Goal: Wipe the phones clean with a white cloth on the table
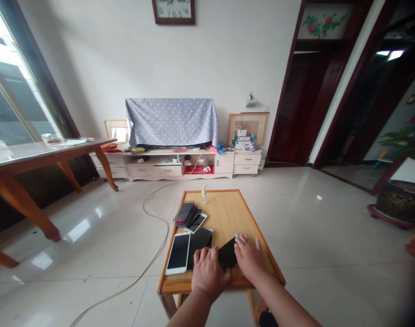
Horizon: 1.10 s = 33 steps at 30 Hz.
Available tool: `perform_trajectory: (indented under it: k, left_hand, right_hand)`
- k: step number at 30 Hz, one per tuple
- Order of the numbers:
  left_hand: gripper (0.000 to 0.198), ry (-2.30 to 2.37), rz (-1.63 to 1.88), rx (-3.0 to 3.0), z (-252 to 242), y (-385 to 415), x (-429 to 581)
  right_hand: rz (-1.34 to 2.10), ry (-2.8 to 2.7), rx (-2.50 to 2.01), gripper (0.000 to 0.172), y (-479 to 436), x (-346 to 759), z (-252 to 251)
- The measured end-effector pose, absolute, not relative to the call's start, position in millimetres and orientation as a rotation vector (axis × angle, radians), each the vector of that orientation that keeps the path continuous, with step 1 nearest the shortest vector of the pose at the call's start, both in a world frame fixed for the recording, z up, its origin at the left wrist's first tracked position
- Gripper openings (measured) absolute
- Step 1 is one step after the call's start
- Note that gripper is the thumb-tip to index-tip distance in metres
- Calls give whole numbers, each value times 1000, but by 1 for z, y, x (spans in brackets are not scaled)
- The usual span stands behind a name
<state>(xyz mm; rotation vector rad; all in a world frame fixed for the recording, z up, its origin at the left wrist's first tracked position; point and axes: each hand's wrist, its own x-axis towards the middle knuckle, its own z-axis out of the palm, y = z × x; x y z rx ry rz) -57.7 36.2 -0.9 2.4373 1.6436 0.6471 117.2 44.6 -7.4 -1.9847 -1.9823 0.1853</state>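
A small wooden table [227, 213] stands in front of me on the tiled floor. My left hand [209, 272] rests near its front edge, its fingers against a black phone [227, 254]. My right hand [250, 259] lies flat on the table, touching the same phone from the right, with something small and white at its fingertips. To the left lie another black phone [200, 245] and a white-framed phone [178, 252]. Behind them sit a further white phone [197, 223] and a blurred dark stack [185, 214].
A small clear bottle [204, 194] stands at the table's far edge. A white cable [149, 254] snakes over the floor to a low cabinet [180, 165] with a covered screen. A long wooden table [30, 159] is at left, potted plants [398, 200] at right.
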Motion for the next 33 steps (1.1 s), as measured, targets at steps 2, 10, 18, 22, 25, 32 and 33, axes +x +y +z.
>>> perform_trajectory:
  k: [2,10,18,22,25,32,33]
  left_hand:
    - [57,1650,662,2432,-2,37,-58]
    - [53,1641,643,2416,2,35,-57]
    - [49,1636,643,2417,5,34,-56]
    - [49,1637,616,2421,8,33,-56]
    - [52,1633,609,2437,11,33,-56]
    - [42,1670,572,2448,12,32,-55]
    - [39,1668,573,2445,12,32,-55]
  right_hand:
    - [185,-2022,-1957,52,33,114,-13]
    - [173,-2079,-1823,48,4,125,-24]
    - [153,-2114,-1778,48,-1,116,-30]
    - [203,-2133,-1747,47,1,121,-26]
    - [144,-1985,-1956,49,15,136,-17]
    - [304,-2192,-1715,50,14,110,-11]
    - [328,-2205,-1674,49,14,108,-11]
